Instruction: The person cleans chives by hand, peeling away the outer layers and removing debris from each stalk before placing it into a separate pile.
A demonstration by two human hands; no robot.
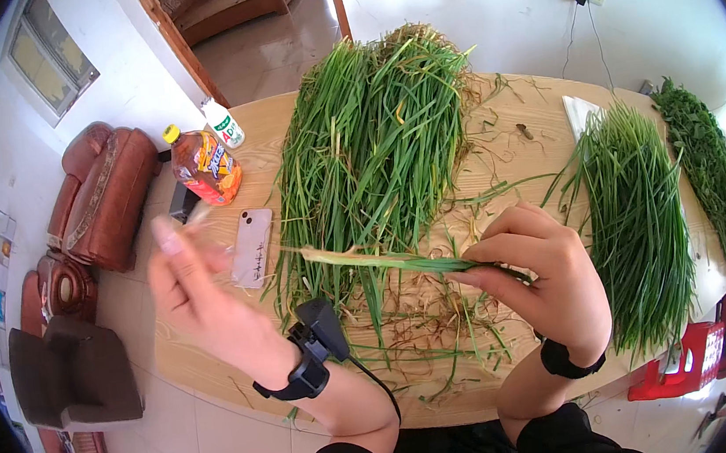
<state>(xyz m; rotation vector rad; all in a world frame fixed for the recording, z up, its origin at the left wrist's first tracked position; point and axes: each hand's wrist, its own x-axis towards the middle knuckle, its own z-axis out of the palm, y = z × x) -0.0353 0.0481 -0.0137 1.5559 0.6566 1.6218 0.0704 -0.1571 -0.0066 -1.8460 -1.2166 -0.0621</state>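
In my right hand (540, 270), closed in a pinch between thumb and fingers, are a few garlic chives (375, 260), held level above the table with their pale, frayed base ends pointing left. My left hand (200, 279) is raised left of that base, apart from it and smeared by motion; a thin pale strip seems to be at its fingertips. Behind the held stalks lies a big pile of garlic chives (372, 146), with dry brownish ends at its far side. A neater bunch of garlic chives (636, 215) lies to the right of my right hand.
Left of the pile are a pink phone (252, 247), a bottle of orange drink (206, 168) and a white bottle (223, 123). Dry trimmings (444, 328) litter the wooden table (217, 357). Leafy greens (711, 172) lie at the far right; a red stool (683, 365) stands below the table's right edge.
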